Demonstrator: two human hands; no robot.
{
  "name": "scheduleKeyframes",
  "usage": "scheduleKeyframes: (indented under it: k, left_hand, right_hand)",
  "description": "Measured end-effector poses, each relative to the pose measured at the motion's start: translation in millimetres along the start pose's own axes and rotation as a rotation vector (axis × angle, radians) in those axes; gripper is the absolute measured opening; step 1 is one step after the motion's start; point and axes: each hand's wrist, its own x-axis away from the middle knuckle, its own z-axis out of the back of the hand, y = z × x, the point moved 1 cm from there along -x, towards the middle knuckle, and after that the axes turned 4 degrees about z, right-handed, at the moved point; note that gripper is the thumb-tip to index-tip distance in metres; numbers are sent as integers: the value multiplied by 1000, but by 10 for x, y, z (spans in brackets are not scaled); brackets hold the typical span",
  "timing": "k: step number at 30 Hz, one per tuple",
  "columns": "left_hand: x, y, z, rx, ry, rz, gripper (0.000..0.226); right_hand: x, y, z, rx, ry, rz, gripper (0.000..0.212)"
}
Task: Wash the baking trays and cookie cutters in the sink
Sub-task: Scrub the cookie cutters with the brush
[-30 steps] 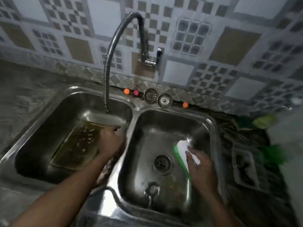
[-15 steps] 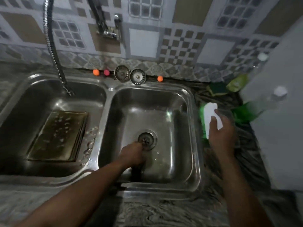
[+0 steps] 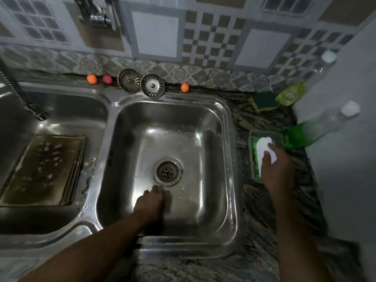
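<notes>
- In the left basin (image 3: 67,110) of the double sink, the baking tray (image 3: 42,169) lies flat on the bottom, wet and speckled with pale residue. No cookie cutter shows plainly in this view.
- The tray looks like thin, stiff metal: probably light, rigid and slick when wet. The raised rim along its right edge seems the surest place to grip, thumb inside and fingers under, since the flat face offers nothing to hold.
- The left hand (image 3: 149,203) reaches down to the floor of the right basin (image 3: 211,139), fingertips just below the drain (image 3: 167,171). The fingers are bent downward, but I cannot tell whether they hold anything.
- The right hand (image 3: 276,169) grasps a white-and-green sponge (image 3: 262,146) and sets it into a small dish (image 3: 264,132) on the counter (image 3: 254,210), just beside the sink rim. A green bottle (image 3: 301,135) stands near the dish.
- Half a second ago the sponge was held above the counter edge; now it is down inside the dish.
- A second ago the left hand rested on the tray in the left basin; it has since crossed to the right basin and remains by the drain. The tray itself has not moved.
</notes>
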Motion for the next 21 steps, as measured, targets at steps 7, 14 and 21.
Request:
scheduleKeyframes:
  k: [7, 14, 21]
  left_hand:
    - [-78, -66, -63, 14, -11, -7, 71]
    - [-56, -78, 29, 117, 78, -13, 47]
    - [-41, -243, 157, 280, 70, -20, 26]
  right_hand:
    - [45, 22, 41, -13, 10, -5, 31]
    - [78, 15, 129, -7, 47, 26, 32]
    - [91, -69, 153, 13, -4, -5, 33]
